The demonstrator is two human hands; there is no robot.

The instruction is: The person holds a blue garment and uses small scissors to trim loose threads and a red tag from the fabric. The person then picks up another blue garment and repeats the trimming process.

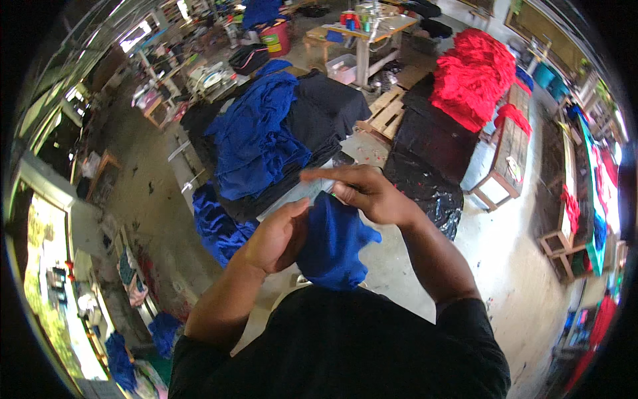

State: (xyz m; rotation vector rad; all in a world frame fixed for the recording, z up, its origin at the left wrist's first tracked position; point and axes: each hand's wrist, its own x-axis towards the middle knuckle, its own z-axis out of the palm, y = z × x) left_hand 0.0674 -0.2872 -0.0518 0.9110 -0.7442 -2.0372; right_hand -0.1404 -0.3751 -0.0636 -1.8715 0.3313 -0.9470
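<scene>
My 2 bare hands: L hand (278, 238) at 8 o'clock, R hand (377, 195) at 3. Nr 6, 1 crumpled royal-blue cloth piece (332, 246). I count 1 big bright-red fabric heap (473, 76) at 2, 1 big blue fabric heap (256, 136) at 10–11, 2 small blue cloth bundles (164, 334) farther out at 8, 1 slatted pale-wood pallet (385, 113) at 1, 1 round red bin (283, 37) w/ yellow label btw 11 & 12, & 1 whitish plastic tub (345, 76) at 12.

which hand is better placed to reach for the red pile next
Probably the right hand: the red pile lies ahead on that side. The left hand is farther off, left of the small blue cloth.
</scene>
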